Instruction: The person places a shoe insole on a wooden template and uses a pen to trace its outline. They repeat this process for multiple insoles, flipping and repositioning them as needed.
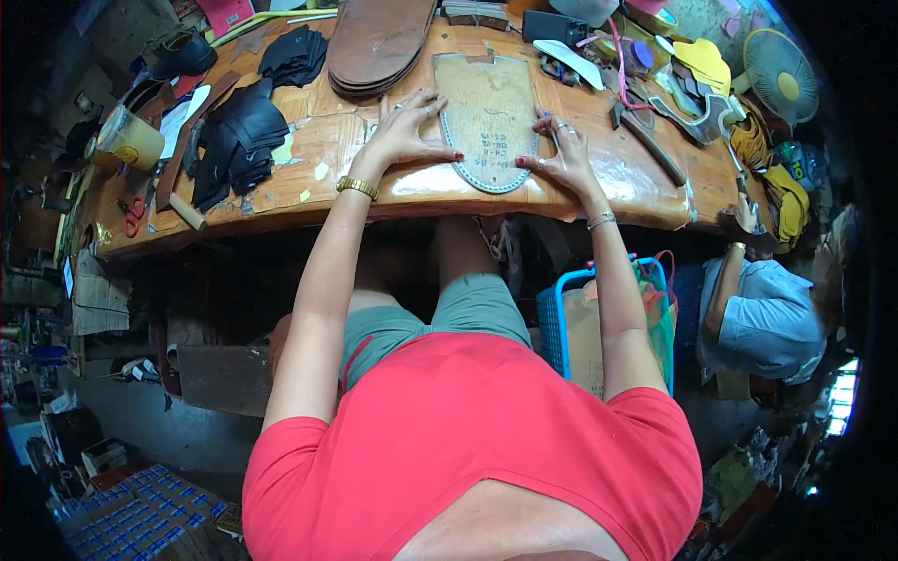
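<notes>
A tan, tongue-shaped template (496, 93) with handwritten marks lies on the wooden worktable, its rounded end toward me. Small holes or stitches follow its curved edge. My left hand (409, 133) rests open on its left edge, thumb and fingers spread wide. Along the right edge lies my right hand (569, 161), its thumb touching the template. A slim, silvery pen-like stick (554, 134) appears tucked between that hand's fingers; its exact kind is hard to make out. Just behind my left hand sits a stack of brown leather pieces (379, 42) with rounded ends.
Black leather pieces (238, 136) are piled at the left, near red-handled scissors (133, 217). To the right lies a hammer (655, 150). A fan (781, 77) stands at the far right. Below the table edge is a blue basket (554, 327); a co-worker (767, 313) sits right.
</notes>
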